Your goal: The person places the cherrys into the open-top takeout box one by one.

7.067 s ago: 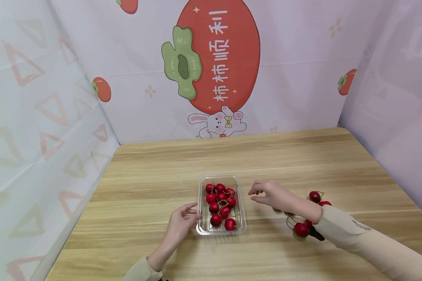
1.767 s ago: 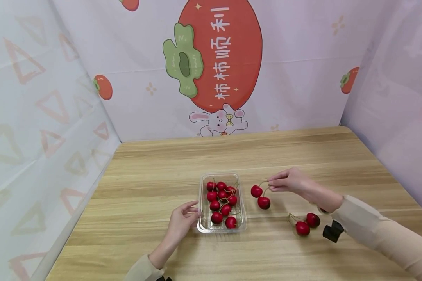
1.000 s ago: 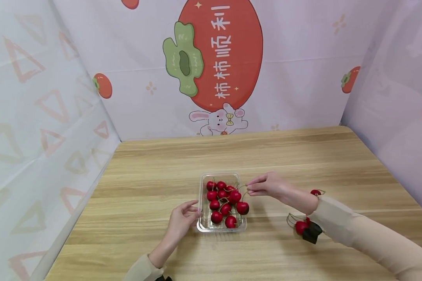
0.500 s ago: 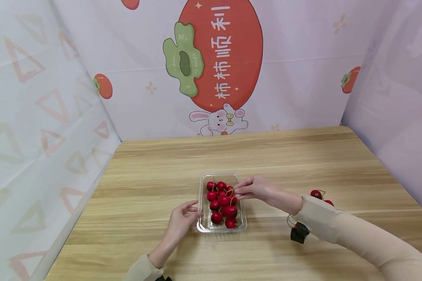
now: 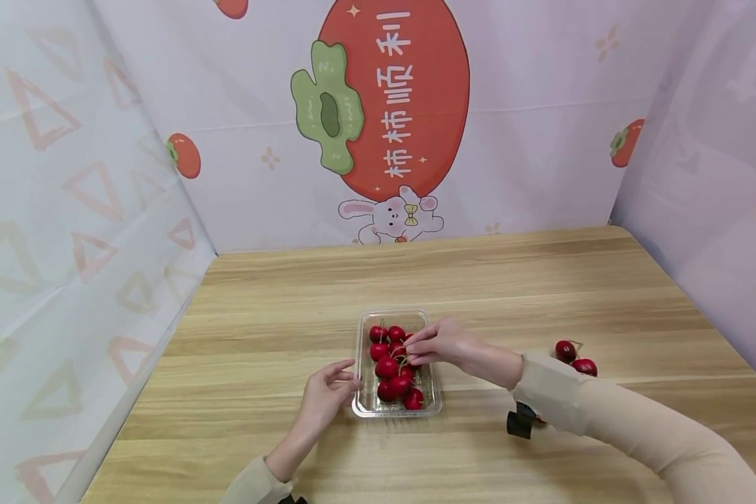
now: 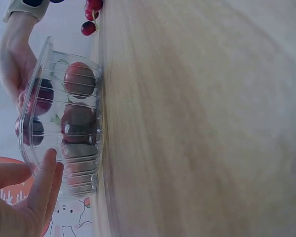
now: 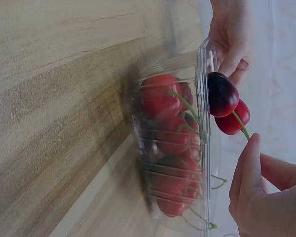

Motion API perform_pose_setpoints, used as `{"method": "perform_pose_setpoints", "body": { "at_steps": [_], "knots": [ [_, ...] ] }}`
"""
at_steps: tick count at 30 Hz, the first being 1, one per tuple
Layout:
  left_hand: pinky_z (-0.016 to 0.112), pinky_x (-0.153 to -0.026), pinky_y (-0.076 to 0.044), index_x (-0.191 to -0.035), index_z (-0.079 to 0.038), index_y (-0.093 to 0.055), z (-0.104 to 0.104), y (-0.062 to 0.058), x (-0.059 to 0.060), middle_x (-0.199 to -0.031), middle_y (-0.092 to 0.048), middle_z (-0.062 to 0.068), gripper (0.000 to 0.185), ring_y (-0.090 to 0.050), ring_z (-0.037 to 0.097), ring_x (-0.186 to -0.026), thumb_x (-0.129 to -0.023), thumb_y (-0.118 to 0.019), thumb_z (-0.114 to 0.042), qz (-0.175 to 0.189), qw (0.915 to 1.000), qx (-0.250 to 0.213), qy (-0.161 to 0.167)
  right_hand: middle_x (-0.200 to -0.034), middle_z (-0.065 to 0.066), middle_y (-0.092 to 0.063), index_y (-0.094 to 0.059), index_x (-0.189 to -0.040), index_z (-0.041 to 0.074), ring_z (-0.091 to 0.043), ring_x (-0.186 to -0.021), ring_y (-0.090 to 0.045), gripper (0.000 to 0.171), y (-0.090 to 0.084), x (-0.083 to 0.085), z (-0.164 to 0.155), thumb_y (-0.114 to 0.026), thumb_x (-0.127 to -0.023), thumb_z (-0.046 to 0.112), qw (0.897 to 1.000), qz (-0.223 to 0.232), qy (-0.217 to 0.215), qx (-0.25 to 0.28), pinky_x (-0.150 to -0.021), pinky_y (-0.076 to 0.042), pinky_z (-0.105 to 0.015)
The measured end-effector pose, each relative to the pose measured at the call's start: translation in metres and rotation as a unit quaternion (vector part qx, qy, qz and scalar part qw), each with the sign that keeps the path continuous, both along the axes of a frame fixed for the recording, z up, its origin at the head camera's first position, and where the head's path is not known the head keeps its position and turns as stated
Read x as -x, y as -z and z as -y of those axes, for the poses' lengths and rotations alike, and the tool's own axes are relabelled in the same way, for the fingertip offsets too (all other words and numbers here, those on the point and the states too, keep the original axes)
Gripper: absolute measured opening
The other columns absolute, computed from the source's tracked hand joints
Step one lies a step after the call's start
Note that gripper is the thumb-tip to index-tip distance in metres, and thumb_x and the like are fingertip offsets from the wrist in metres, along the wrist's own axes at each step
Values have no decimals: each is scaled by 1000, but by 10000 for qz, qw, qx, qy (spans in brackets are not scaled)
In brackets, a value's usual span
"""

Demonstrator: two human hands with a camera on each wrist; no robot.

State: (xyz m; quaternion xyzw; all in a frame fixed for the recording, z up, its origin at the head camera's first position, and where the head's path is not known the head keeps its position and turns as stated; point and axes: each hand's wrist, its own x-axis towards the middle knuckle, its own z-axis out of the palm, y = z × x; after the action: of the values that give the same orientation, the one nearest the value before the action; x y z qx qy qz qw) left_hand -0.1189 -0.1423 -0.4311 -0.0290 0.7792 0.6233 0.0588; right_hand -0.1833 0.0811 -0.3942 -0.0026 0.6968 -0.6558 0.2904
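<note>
A clear plastic box holding several red cherries stands on the wooden table. Over it, my right hand pinches the stems of a pair of cherries between thumb and fingertips. In the right wrist view this pair hangs at the box's rim level, above the cherries inside. My left hand is at the box's left side. In the left wrist view its straight fingers touch the outer wall, with the thumb at the rim.
To the right, two joined cherries lie on the table beyond my right sleeve. Closer in, the black wrist strap hides most of another cherry. A printed curtain stands behind the table.
My right hand has brought the cherry pair leftward from the table to over the box and lowered it among the others. My left hand has stayed at the box's side.
</note>
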Motion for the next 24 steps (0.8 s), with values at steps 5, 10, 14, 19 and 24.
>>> {"method": "perform_pose_setpoints", "body": {
  "at_steps": [5,10,14,19,24],
  "knots": [
    [26,-59,-56,-117,11,-49,0,0,0,-90,-61,20,40,-63,28,-79,-80,-60,2,-42,10000,36,5,-92,-23,-63,-59,-101,-14,-15,-69,-64,22,4,-1,7,-57,-82,-4,10000,-18,-42,-3,-75,-54,-33],
    [26,-59,-56,-117,11,-49,0,0,0,-90,-62,19,40,-64,25,-78,-80,-60,2,-47,10000,17,11,-93,-25,-63,-60,-99,-14,-14,-67,-64,20,7,-2,15,-57,-81,-5,10000,-64,-30,-21,-74,-54,-34],
    [27,-60,-56,-118,11,-48,0,0,0,-91,-61,20,41,-64,23,-77,-80,-61,0,3,10000,-1,19,-89,-25,-63,-60,-97,-16,-15,-65,-63,19,9,-3,19,-57,-80,-8,9999,-117,49,6,-69,-55,-31],
    [27,-61,-56,-119,11,-47,0,0,0,-92,-61,21,43,-64,26,-79,-80,-61,0,42,10000,-57,9,-83,-20,-64,-59,-95,-18,-15,-62,-63,18,12,-5,22,-57,-79,-10,9997,-235,-8,71,-66,-56,-28],
    [27,-60,-56,-119,11,-47,0,0,0,-93,-61,22,42,-64,26,-79,-80,-60,1,38,10000,-66,7,-81,-14,-64,-59,-94,-19,-12,-60,-62,18,13,-6,25,-58,-78,-10,9993,-356,-73,27,-64,-56,-27]
  ]
}}
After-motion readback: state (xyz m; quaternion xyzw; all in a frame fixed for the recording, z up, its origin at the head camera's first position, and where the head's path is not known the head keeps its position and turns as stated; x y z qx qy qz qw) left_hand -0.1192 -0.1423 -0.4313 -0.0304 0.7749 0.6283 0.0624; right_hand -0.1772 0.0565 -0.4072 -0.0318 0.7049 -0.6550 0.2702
